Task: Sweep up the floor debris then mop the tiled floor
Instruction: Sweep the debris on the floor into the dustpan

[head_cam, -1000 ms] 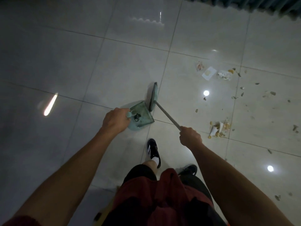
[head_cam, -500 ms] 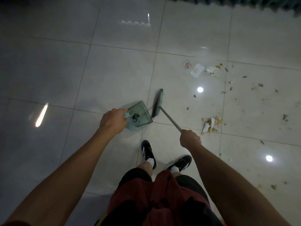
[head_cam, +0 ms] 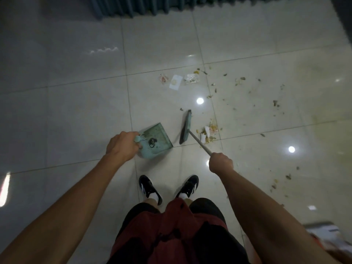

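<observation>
Both hands are busy: my left hand grips the dustpan, my right hand the broom beside debris.

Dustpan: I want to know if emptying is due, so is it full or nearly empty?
Nearly empty. The dustpan, held by the left hand, shows mostly bare tray with one small dark clump near its handle.
</observation>
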